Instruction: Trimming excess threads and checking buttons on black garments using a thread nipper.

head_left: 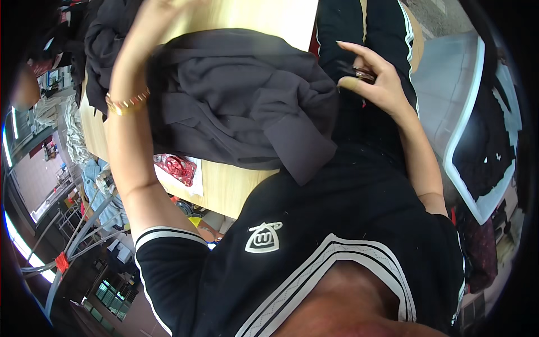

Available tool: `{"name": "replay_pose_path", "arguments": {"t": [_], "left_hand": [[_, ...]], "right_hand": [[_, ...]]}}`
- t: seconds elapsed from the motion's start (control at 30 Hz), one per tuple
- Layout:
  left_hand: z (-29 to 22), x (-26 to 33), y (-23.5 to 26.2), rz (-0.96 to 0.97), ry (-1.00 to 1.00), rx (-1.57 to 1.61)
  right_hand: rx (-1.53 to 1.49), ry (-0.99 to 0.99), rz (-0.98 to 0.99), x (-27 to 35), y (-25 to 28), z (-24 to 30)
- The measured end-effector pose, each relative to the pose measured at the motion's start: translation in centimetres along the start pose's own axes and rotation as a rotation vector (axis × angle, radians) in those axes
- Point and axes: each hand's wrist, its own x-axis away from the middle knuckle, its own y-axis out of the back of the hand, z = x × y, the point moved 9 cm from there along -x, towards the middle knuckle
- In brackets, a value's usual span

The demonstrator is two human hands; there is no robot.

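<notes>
A dark grey garment (241, 95) lies bunched on a pale wooden table (219, 182), one flap hanging over the near edge against my body. My left hand (160, 14) is at the top edge beyond the garment, smeared by motion and partly cut off; whether it touches cloth is hidden. My right hand (379, 81) is closed, held above my right thigh just right of the garment. In its fingers sits a small dark, pointed tool, apparently thread snips (364, 73), its blades blurred. The right thumb has a yellowish covering.
More dark cloth (106, 39) is heaped at the table's far left. A red patterned packet (178, 169) lies near the table's near-left edge. On my right stands a pale plastic tub (457, 140), with dark fabric (487, 146) beyond its rim. Metal tubing (84, 236) rises at lower left.
</notes>
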Motion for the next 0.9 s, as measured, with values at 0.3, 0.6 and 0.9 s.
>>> {"name": "replay_pose_path", "arguments": {"t": [0.3, 0.6, 0.9], "left_hand": [[0.5, 4.3, -6.2, 0.116, -0.105, 0.394], [-1.1, 4.2, 0.6, -0.679, -0.3, -0.048], [1.0, 1.7, -7.1, -0.167, 0.079, -0.143]], "right_hand": [[-0.355, -0.085, 0.155, -0.3, 0.6, -3.3], [-1.378, 0.51, 0.22, -6.9, 7.0, 6.9], [-0.524, 0.117, -0.372, -5.5, 10.0, 7.2]]}}
